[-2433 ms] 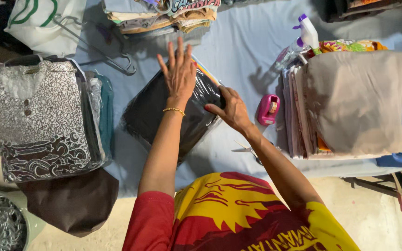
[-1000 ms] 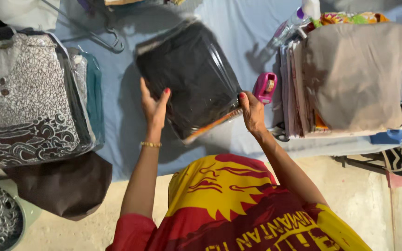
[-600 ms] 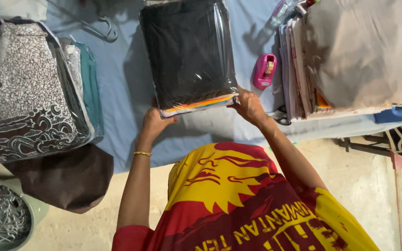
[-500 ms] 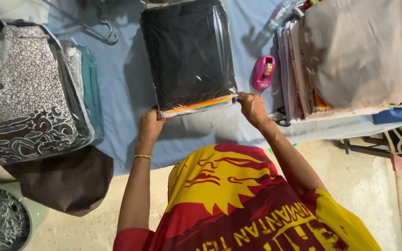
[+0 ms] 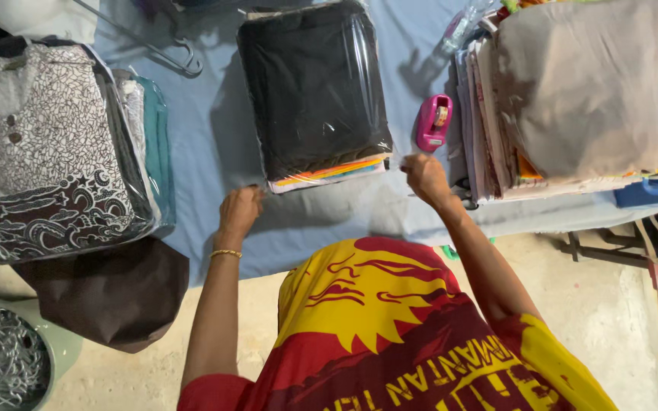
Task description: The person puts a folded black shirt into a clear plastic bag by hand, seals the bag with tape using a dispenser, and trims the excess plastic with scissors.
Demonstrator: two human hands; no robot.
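On the blue-covered table (image 5: 215,160), a clear plastic bag of folded black cloth (image 5: 314,87) lies flat, with coloured layers showing at its near edge. Just below that edge, the left hand (image 5: 239,211) and right hand (image 5: 423,175) are each closed in a pinch on the bag's transparent open flap (image 5: 344,202). A pink tape dispenser (image 5: 434,122) stands just right of the bag, beside a stack of packed garments (image 5: 573,99).
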